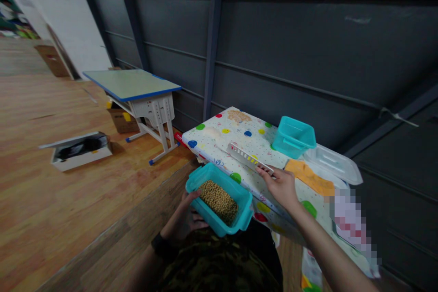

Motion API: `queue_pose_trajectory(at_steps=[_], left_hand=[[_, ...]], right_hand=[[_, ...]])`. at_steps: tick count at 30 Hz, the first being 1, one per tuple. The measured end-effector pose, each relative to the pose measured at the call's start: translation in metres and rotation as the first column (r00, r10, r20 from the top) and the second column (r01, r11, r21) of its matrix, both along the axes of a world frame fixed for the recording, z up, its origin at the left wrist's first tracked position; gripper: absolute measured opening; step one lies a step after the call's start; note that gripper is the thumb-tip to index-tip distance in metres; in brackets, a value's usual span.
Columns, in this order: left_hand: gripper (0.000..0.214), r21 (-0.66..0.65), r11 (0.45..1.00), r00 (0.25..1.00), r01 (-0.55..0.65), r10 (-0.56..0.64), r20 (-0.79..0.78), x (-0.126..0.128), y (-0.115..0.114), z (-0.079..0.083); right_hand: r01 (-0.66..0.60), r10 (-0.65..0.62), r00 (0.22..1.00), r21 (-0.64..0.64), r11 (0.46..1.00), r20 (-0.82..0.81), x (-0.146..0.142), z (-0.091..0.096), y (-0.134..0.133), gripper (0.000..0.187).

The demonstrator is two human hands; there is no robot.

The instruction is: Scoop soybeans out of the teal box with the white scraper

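Note:
My left hand (191, 207) grips the near left side of a turquoise plastic container (244, 212), holding it tilted in front of my body beside the table edge. Round tan beans (219, 200) lie heaped in its bottom. In my right hand (278, 185), closed over one end, is a long white slotted strip (246, 157). The strip is held low over the spotted tablecloth (236, 178); whether it touches the cloth I cannot tell. Towards the far side of the table is a flat tan patch of small pieces (238, 116), too small to name.
A second turquoise container (294, 139) stands at the table's back right, near a clear lid (333, 164) and an orange cloth (310, 175). The dark panelled wall (290, 45) runs behind. Leftward are a desk (133, 83) and an open white box (82, 153) on the floor.

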State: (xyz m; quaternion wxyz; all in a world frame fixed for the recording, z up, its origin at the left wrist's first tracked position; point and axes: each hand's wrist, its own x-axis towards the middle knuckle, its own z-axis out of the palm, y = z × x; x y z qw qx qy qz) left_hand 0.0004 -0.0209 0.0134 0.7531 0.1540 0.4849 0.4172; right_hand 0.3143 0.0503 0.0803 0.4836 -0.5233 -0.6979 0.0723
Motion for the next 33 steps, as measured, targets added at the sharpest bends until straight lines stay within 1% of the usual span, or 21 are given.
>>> queue_pose_trajectory(at_steps=[2, 5, 7, 8, 10, 13, 14, 16, 18, 20, 22, 25, 29, 33], left_hand=[[0.108, 0.016, 1.000, 1.000, 0.003, -0.002, -0.005, -0.001, -0.001, -0.001], [0.107, 0.020, 1.000, 1.000, -0.010, 0.010, 0.000, -0.001, -0.002, -0.002], [0.104, 0.029, 0.999, 1.000, -0.015, 0.015, 0.009, -0.001, -0.002, -0.003], [0.104, 0.032, 0.999, 1.000, -0.018, 0.017, 0.009, -0.001, -0.002, -0.003], [0.106, 0.032, 0.999, 1.000, -0.015, 0.015, 0.006, -0.001, -0.002, -0.002], [0.108, 0.011, 1.000, 1.000, -0.011, 0.011, -0.008, 0.000, -0.001, 0.000], [0.107, 0.011, 1.000, 1.000, -0.011, 0.011, -0.006, 0.000, -0.001, 0.000], [0.106, 0.017, 1.000, 1.000, -0.020, 0.020, 0.004, -0.001, -0.001, -0.001], [0.109, 0.023, 0.999, 1.000, -0.027, 0.027, 0.016, -0.001, 0.000, -0.003], [0.113, 0.016, 1.000, 0.999, -0.026, 0.026, 0.023, -0.002, 0.000, -0.005], [0.114, 0.016, 1.000, 0.999, -0.026, 0.025, 0.031, -0.002, 0.000, -0.006], [0.109, 0.017, 0.999, 0.998, -0.044, 0.043, 0.034, -0.001, 0.000, -0.004], [0.104, -0.022, 0.998, 0.998, -0.055, 0.056, 0.035, 0.000, 0.000, 0.000], [0.099, 0.003, 0.999, 0.998, -0.049, 0.049, 0.039, 0.000, -0.001, -0.001]], right_hand=[[-0.053, 0.052, 0.998, 0.019, 0.998, 0.018, -0.003, -0.003, -0.014, 0.038], [-0.156, 0.155, 0.986, 0.020, 0.987, 0.069, -0.006, -0.007, -0.036, 0.029], [-0.166, 0.163, 0.983, 0.024, 0.986, 0.083, -0.005, -0.006, -0.044, 0.029], [-0.143, 0.140, 0.987, 0.031, 0.989, 0.079, -0.003, -0.005, -0.045, 0.031], [-0.045, 0.043, 0.997, 0.038, 0.998, 0.057, 0.005, 0.001, -0.036, 0.037], [0.136, -0.136, 0.990, -0.004, 0.991, 0.046, 0.023, 0.012, -0.005, 0.060], [0.180, -0.178, 0.982, -0.027, 0.983, 0.055, 0.029, 0.015, 0.007, 0.067], [0.224, -0.219, 0.973, -0.079, 0.971, 0.067, 0.039, 0.019, 0.029, 0.075], [0.230, -0.222, 0.972, -0.127, 0.965, 0.074, 0.045, 0.018, 0.043, 0.078], [0.219, -0.211, 0.975, -0.162, 0.962, 0.066, 0.046, 0.015, 0.048, 0.081], [0.205, -0.201, 0.979, -0.176, 0.963, 0.039, 0.047, 0.010, 0.048, 0.082], [0.183, -0.186, 0.982, -0.166, 0.969, -0.007, 0.048, 0.006, 0.043, 0.083], [0.159, -0.162, 0.987, -0.148, 0.976, -0.013, 0.049, 0.006, 0.041, 0.080], [0.159, -0.167, 0.985, -0.164, 0.974, -0.037, 0.049, 0.005, 0.041, 0.081]])
